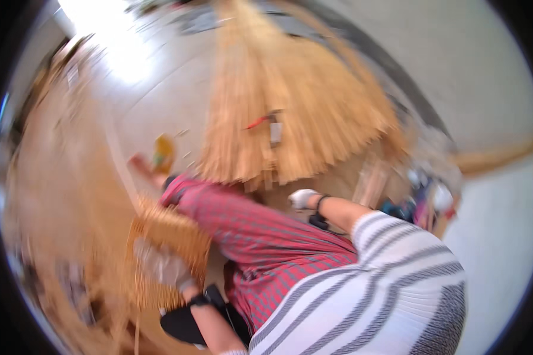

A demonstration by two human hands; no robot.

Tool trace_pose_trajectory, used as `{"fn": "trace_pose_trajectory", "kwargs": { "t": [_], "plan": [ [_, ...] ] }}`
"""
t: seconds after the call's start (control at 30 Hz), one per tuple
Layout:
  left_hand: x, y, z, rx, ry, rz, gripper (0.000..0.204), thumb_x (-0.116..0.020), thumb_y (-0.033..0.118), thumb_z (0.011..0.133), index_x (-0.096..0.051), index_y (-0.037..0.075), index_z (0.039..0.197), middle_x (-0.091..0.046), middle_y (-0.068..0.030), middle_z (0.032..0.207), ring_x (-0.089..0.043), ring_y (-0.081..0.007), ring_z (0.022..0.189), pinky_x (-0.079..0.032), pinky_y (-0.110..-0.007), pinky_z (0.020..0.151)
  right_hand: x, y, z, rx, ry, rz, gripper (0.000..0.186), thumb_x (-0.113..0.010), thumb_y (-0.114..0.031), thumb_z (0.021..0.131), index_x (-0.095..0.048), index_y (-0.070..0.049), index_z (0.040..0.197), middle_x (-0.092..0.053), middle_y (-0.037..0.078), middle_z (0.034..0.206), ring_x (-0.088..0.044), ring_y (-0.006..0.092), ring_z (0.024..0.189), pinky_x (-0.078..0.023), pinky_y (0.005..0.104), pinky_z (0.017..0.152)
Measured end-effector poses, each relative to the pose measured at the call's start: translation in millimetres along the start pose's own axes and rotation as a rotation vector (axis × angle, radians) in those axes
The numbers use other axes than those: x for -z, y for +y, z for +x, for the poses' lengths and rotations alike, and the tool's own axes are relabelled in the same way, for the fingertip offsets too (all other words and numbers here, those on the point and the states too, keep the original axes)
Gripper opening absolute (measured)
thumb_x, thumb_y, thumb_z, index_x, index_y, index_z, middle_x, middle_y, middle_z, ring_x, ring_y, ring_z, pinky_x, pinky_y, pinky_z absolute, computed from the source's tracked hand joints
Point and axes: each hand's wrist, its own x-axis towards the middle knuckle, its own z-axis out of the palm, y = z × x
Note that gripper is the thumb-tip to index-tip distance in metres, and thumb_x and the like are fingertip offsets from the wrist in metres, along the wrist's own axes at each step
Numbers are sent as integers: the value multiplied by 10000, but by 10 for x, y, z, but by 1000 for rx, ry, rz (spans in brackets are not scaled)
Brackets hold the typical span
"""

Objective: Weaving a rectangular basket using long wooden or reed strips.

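My left hand (163, 266), in a pale glove, rests over a tan woven wicker basket (186, 236) beside my leg and holds it; motion blurs its fingers. Loose strands run from the basket toward the left. Beyond my red checked trouser leg, my right hand (302, 199), also gloved in white, hangs near the floor to the right. Its fingers look curled in, and whatever they may hold is hidden.
A wide fan of straw-coloured strips (314, 106) covers the floor ahead, with a red-handled tool (260, 121) on top. Blurred strands (71, 177) fill the left side. A yellow object (164, 152) is near my foot. Plastic bags and clutter (429, 189) lie by the right wall.
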Motion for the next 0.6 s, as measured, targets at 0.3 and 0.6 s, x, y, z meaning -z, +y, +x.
{"fn": "trace_pose_trajectory", "kwargs": {
  "t": [0.3,0.6],
  "plan": [
    [-119,-217,-204,-98,254,-144,631,-294,513,1104,-367,132,1603,-419,-105,1620,-383,-329,1492,-200,-566,1248,-437,-71,-1,-111,-217,87,401,-641,-180,839,-724,-158,1231,-739,125,1214,-698,340,1123,-561,465,899],
    [726,-734,264,74,673,-275,681,-289,533,1102,-354,65,1592,-332,-216,1643,-298,-430,1513,-216,-528,1266,-365,-138,-147,-171,-21,119,347,-685,-164,789,-786,-121,1118,-753,143,1166,-715,352,1095,-582,467,879]
  ]
}}
